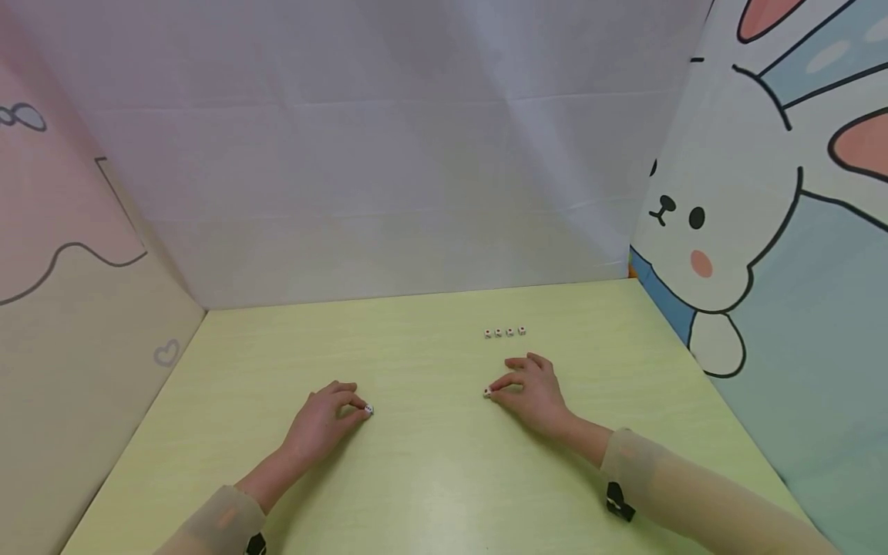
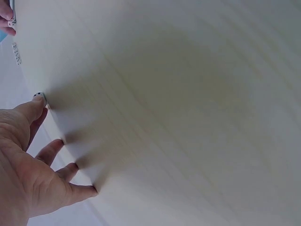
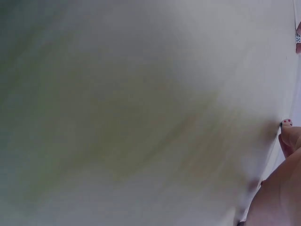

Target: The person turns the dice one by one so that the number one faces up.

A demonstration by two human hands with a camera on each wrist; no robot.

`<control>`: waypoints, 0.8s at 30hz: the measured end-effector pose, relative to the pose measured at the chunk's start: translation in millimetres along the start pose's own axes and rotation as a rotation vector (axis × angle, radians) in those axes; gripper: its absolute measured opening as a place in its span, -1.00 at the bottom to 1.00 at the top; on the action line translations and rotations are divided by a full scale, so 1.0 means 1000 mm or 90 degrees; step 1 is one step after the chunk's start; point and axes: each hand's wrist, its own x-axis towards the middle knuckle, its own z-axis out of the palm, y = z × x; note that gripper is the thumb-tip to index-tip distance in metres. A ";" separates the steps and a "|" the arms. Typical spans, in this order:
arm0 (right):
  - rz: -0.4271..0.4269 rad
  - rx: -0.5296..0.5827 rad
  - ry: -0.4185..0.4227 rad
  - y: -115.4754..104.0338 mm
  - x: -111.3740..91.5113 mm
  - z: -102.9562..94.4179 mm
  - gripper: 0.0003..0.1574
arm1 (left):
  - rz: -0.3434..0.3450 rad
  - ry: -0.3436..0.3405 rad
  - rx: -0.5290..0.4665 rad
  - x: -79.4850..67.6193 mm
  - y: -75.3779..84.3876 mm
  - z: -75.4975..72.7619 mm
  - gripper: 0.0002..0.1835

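Between thumb and index finger, my left hand pinches a small white die at the table's left-centre. That die shows at the thumb tip in the left wrist view, with the other fingertips spread along the tabletop. My right hand pinches another white die right of centre; red dots show on this die in the right wrist view. Beyond the right hand, several white dice stand in a short row, each with a red dot on top.
The pale yellow-green table carries everything. A white cloth wall rises behind its far edge. Printed panels stand at both sides, the right one with a cartoon rabbit.
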 end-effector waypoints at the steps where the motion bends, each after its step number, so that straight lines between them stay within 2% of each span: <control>1: -0.001 -0.001 -0.001 0.000 0.000 0.000 -0.88 | 0.000 -0.001 0.001 0.000 0.000 0.000 -0.93; 7: 0.003 -0.002 -0.006 0.002 -0.002 -0.002 -0.85 | 0.000 -0.002 -0.001 0.001 0.000 0.001 -0.93; 15: -0.001 -0.008 -0.003 0.005 -0.001 -0.003 -0.92 | -0.001 -0.003 0.000 0.002 -0.001 0.001 -0.92; 24: -0.046 -0.019 0.015 0.004 -0.001 -0.008 -0.86 | -0.003 -0.006 -0.005 0.001 0.001 0.000 -0.92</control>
